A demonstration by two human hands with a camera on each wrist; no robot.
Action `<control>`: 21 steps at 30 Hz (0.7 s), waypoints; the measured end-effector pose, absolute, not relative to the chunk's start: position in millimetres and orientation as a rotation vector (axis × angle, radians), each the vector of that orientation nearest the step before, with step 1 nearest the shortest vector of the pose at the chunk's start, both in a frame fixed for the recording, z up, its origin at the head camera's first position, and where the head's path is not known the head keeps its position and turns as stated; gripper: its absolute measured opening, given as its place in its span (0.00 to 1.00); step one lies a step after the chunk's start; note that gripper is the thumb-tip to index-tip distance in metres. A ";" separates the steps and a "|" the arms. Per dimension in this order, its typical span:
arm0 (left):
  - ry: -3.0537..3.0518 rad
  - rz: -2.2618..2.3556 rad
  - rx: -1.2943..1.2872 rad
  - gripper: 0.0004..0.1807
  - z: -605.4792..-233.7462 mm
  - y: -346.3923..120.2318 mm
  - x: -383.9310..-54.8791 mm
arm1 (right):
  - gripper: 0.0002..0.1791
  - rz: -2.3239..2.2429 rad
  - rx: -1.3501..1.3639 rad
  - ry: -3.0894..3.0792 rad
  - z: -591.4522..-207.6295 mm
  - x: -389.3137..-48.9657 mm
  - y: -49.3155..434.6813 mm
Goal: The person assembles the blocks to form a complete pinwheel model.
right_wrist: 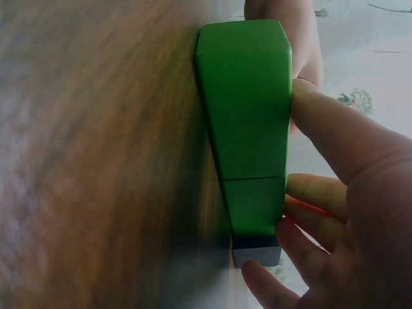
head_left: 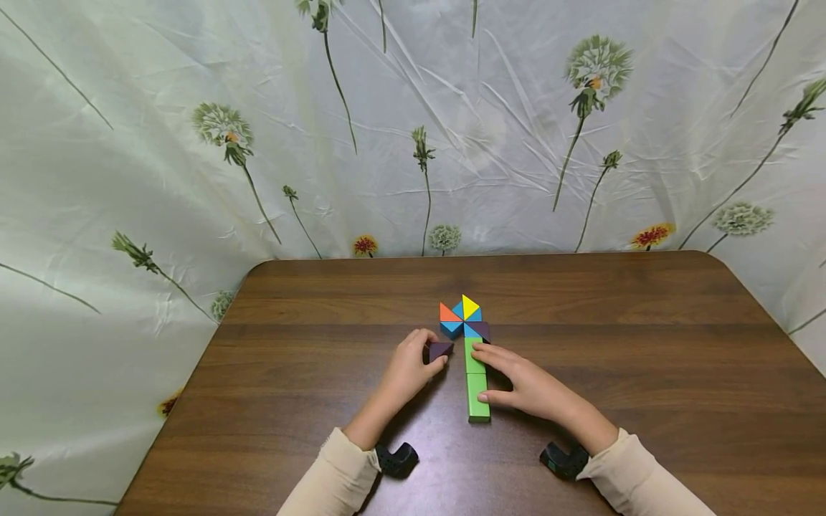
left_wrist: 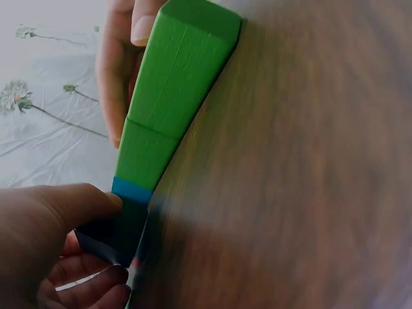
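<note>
My left hand [head_left: 410, 366] pinches a dark purple triangular block [head_left: 439, 350] between thumb and fingers, just left of the green blocks. My right hand [head_left: 530, 382] rests on two green rectangular blocks [head_left: 478, 398], laid end to end in a line, its fingers and thumb touching their right side. At the line's far end is a pinwheel of triangular blocks: an orange one [head_left: 448, 313], a yellow one [head_left: 470, 308], several blue ones [head_left: 452, 328] and another dark purple one [head_left: 480, 329]. In the left wrist view, the held purple block [left_wrist: 109, 235] is partly hidden by the thumb.
Everything lies on a brown wooden table [head_left: 290, 401]. Behind it hangs a pale curtain [head_left: 490, 136] with a dandelion print. A black wrist device [head_left: 398, 460] is on the left wrist, and a similar device [head_left: 563, 460] is on the right.
</note>
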State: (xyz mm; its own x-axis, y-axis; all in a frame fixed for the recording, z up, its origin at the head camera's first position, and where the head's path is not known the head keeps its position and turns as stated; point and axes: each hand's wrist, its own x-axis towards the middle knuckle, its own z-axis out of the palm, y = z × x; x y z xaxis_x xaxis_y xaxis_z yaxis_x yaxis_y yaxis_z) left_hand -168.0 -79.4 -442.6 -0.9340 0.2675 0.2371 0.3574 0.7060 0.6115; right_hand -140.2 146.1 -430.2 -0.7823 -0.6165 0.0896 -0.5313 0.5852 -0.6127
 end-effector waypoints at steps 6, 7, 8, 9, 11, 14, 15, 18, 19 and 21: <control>-2.771 -1.054 -0.511 0.16 -448.2 -77.6 -168.1 | 0.41 -0.973 -0.971 2.673 -429.8 -140.1 146.4; -2.772 -1.063 -0.520 0.17 -447.9 -78.2 -168.2 | 0.41 -0.973 -0.971 2.673 -429.8 -140.2 146.4; -2.779 -1.077 -0.533 0.18 -447.3 -79.2 -168.4 | 0.41 -0.971 -0.970 2.673 -429.9 -140.3 146.5; -2.786 -1.101 -0.553 0.18 -446.4 -80.7 -168.7 | 0.41 -0.970 -0.969 2.673 -430.2 -140.5 146.4; -2.811 -1.161 -0.606 0.21 -443.7 -85.1 -169.5 | 0.41 -0.965 -0.968 2.675 -430.6 -140.7 146.4; -2.859 -1.255 -0.724 0.25 -439.8 -94.3 -171.7 | 0.41 -0.960 -0.969 2.681 -431.2 -140.8 146.5; -2.871 -1.283 -0.765 0.26 -438.9 -97.3 -172.7 | 0.41 -0.960 -0.969 2.683 -431.3 -140.8 146.5; -2.900 -1.329 -0.865 0.28 -436.9 -104.5 -175.2 | 0.41 -0.961 -0.973 2.687 -431.4 -140.7 146.5; -2.906 -1.338 -0.879 0.28 -436.4 -105.7 -175.7 | 0.41 -0.962 -0.975 2.687 -431.4 -140.6 146.4; -2.909 -1.337 -0.886 0.28 -436.8 -106.4 -176.5 | 0.41 -0.963 -0.978 2.688 -431.5 -140.6 146.2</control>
